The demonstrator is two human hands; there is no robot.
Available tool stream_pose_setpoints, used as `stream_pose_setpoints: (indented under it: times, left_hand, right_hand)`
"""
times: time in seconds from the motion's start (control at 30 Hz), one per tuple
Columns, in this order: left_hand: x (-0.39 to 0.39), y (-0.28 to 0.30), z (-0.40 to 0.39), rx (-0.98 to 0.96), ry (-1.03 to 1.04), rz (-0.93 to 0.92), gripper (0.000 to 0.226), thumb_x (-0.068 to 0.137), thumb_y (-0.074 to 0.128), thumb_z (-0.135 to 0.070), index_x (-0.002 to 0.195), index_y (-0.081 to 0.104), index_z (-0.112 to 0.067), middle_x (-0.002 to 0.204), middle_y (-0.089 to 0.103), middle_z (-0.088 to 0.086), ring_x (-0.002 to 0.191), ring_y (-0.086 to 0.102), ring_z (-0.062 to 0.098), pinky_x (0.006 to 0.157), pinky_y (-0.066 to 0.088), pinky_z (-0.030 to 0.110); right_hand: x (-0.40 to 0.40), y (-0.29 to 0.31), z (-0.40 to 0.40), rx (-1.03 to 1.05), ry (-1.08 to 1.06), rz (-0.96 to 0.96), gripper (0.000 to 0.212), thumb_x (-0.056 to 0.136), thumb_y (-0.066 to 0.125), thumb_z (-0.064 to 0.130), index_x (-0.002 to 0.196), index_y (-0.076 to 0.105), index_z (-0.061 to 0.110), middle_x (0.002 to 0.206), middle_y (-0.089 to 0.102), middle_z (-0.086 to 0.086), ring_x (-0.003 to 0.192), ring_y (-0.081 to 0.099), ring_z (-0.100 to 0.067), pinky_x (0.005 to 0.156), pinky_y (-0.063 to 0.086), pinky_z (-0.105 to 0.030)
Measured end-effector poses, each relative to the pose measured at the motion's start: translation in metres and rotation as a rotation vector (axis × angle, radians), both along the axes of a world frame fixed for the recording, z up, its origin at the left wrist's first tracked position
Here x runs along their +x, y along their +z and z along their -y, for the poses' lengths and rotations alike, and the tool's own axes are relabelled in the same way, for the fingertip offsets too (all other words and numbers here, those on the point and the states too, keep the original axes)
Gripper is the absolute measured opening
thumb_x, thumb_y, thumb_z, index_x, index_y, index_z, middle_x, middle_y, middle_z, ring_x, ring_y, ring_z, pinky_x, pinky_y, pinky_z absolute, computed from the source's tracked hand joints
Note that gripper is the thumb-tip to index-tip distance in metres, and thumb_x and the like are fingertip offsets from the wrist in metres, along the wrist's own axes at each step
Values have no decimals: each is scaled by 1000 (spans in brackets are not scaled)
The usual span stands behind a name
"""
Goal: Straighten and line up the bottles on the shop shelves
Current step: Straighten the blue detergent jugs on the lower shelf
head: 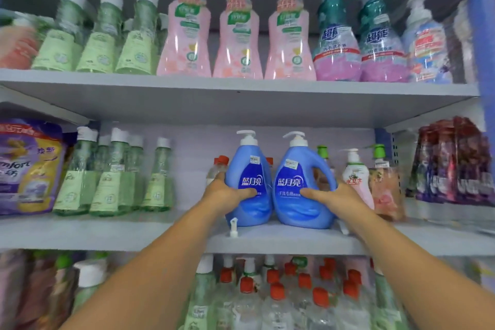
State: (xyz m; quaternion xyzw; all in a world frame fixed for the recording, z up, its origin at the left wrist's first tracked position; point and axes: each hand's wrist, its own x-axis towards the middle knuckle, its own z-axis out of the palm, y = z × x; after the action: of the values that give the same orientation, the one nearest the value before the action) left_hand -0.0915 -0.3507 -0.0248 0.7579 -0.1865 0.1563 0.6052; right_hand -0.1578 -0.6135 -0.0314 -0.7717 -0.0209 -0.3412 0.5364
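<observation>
Shop shelving in pale grey fills the view, three tiers deep, with the middle shelf (134, 233) carrying the work. At its left end leans a purple Comfort refill pouch (29, 166), and just beside it stands a cluster of green clear bottles (112, 179) with white caps. A stretch of bare board follows. Near the front edge, a small loose white pump nozzle (233, 227) stands just in front of the blue bottles.

The left hand (227, 191) grips the left blue pump bottle (250, 182), thumb curled across the front label and fingers wrapped round its far side. Touching it on the right stands the right blue pump bottle (301, 185), upright, held by the right hand (332, 195), whose thumb lies over the label and fingers curl behind the handle side. Both bottles sit a little back from the front edge, right of the shelf's middle, with orange-capped clear bottles partly hidden behind them.

Farther right come a pink-and-white pump bottle (357, 182) and a peach bottle with a green cap (384, 185), then dark red pouches (452, 163) on the neighbouring shelf at the right edge.
</observation>
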Motion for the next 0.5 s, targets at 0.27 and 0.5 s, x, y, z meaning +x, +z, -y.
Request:
stream_pose_setpoints:
  times: [0.27, 0.5]
  left_hand:
    - [-36, 1, -65, -1, 25, -21, 77, 53, 95, -45, 119, 58, -29, 108, 75, -6, 93, 75, 17, 82, 63, 45]
    - [-123, -21, -144, -165, 126, 102, 59, 68, 93, -37, 117, 62, -31, 104, 77, -11, 92, 76, 12, 82, 63, 39]
  right_hand:
    - [-41, -3, -17, -125, 0, 7, 44, 71, 92, 32, 110, 70, 29, 98, 77, 12, 90, 74, -11, 77, 59, -34]
    - [-115, -10, -68, -1, 61, 130, 39, 59, 91, 36, 89, 69, 24, 77, 76, 6, 58, 71, -10, 62, 51, -33]
